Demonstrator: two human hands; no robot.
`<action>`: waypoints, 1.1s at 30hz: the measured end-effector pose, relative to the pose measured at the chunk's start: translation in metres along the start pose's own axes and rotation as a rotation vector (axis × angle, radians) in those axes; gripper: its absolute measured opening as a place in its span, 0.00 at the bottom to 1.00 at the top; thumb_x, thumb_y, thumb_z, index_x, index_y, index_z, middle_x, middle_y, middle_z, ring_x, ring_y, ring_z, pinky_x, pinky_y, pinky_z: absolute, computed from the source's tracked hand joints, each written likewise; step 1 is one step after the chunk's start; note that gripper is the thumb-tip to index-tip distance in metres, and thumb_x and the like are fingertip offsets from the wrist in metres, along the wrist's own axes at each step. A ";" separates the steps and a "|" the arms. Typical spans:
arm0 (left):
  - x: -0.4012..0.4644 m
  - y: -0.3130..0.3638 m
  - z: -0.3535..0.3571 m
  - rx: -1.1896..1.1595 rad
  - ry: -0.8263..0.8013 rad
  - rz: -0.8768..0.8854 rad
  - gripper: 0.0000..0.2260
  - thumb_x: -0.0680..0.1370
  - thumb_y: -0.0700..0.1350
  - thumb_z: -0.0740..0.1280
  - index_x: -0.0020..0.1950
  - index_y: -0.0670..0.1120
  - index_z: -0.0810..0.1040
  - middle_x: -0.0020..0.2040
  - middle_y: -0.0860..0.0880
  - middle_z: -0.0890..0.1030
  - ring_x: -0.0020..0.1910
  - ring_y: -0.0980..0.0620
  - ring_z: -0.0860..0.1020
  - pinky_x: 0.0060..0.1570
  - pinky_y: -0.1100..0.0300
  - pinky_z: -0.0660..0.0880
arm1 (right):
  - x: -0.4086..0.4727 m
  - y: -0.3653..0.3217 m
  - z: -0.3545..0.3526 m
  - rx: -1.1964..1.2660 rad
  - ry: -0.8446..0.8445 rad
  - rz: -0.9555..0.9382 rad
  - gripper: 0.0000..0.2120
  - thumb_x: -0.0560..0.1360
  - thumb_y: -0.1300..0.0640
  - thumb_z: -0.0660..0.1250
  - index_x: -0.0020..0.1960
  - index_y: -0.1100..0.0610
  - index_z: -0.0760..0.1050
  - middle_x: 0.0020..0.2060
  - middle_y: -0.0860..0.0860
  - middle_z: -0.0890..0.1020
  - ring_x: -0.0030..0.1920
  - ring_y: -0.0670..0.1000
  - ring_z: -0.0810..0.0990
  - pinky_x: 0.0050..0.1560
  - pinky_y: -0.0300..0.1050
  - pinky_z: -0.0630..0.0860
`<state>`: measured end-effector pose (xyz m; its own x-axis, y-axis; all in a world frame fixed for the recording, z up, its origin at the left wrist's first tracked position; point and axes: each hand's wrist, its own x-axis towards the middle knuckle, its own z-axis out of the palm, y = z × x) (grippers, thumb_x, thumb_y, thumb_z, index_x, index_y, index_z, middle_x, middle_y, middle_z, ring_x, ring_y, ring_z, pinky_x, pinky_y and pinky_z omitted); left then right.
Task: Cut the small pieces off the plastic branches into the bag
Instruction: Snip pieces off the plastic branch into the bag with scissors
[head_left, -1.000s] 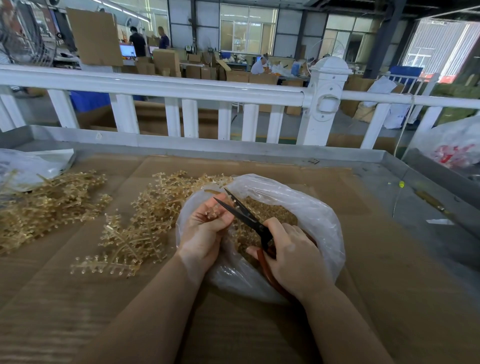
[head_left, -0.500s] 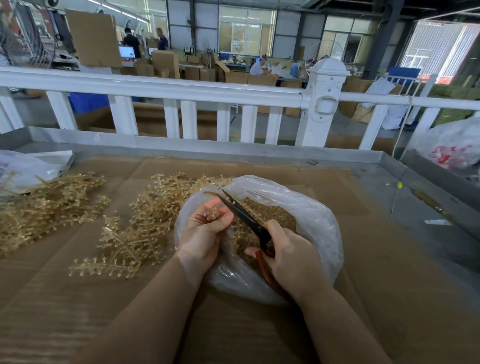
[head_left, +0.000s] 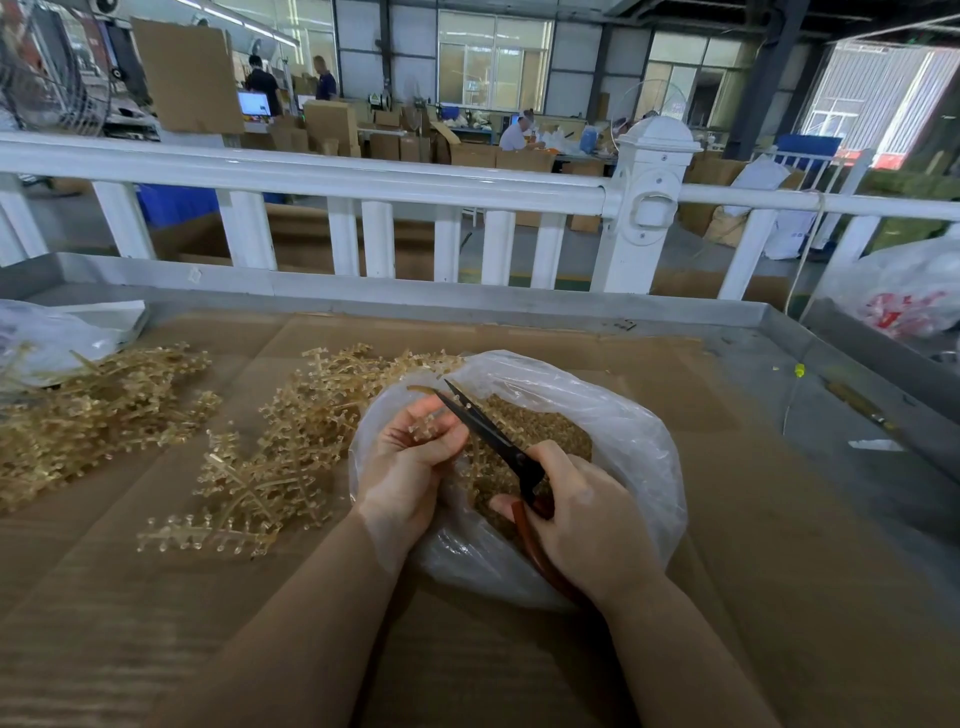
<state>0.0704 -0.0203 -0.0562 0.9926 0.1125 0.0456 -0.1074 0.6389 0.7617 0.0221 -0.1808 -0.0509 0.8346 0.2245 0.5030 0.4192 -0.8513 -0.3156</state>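
The far end of the branch (head_left: 423, 428) is buried in the curled fingers of the left hand (head_left: 408, 467), so only a few small studs and a bent amber tip poking out above the fingers can be made out. The left hand is clamped on this branch, palm turned up, held over the near-left rim of the bag (head_left: 623, 441). The right hand (head_left: 582, 514) hides most of the scissors (head_left: 488, 431): its fingers wrap the reddish-brown handles, which run under the palm toward the wrist, and only the dark blades show, pointing away and left toward the left hand. The blades look nearly together at the branch, though whether they touch it is hard to tell. Both forearms reach in from the bottom edge, cut off there.

The clear bag lies open beneath both hands on the cardboard-covered counter (head_left: 156, 597), and a heap of small cut pieces (head_left: 540, 431) fills it between and beyond the hands. Just left of the left hand lies a pile of uncut branches (head_left: 270, 457); a second pile (head_left: 93, 415) sits farther left, partly blurred at the frame edge. Beyond the hands runs a white railing (head_left: 363, 182).
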 end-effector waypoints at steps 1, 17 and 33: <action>0.000 0.000 0.000 -0.001 -0.003 -0.002 0.16 0.71 0.22 0.60 0.45 0.42 0.76 0.31 0.50 0.79 0.34 0.56 0.80 0.38 0.66 0.79 | 0.000 0.000 0.000 0.003 -0.008 0.001 0.21 0.73 0.38 0.66 0.58 0.52 0.74 0.44 0.46 0.81 0.44 0.45 0.77 0.44 0.32 0.68; -0.001 0.001 0.001 0.056 0.009 -0.008 0.17 0.71 0.22 0.61 0.47 0.42 0.77 0.32 0.50 0.79 0.34 0.56 0.80 0.35 0.66 0.78 | 0.000 0.002 0.002 0.009 -0.036 0.026 0.23 0.75 0.38 0.62 0.64 0.51 0.70 0.52 0.47 0.80 0.52 0.46 0.77 0.52 0.37 0.72; -0.002 0.002 0.001 0.021 0.065 -0.044 0.16 0.72 0.22 0.61 0.49 0.41 0.77 0.35 0.47 0.80 0.34 0.57 0.82 0.36 0.67 0.78 | 0.002 0.001 0.001 -0.062 -0.028 -0.012 0.22 0.76 0.38 0.62 0.60 0.53 0.72 0.41 0.47 0.81 0.39 0.46 0.79 0.40 0.35 0.71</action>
<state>0.0683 -0.0198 -0.0540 0.9904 0.1347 -0.0296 -0.0623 0.6281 0.7756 0.0252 -0.1809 -0.0511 0.8397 0.2479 0.4832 0.4073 -0.8759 -0.2585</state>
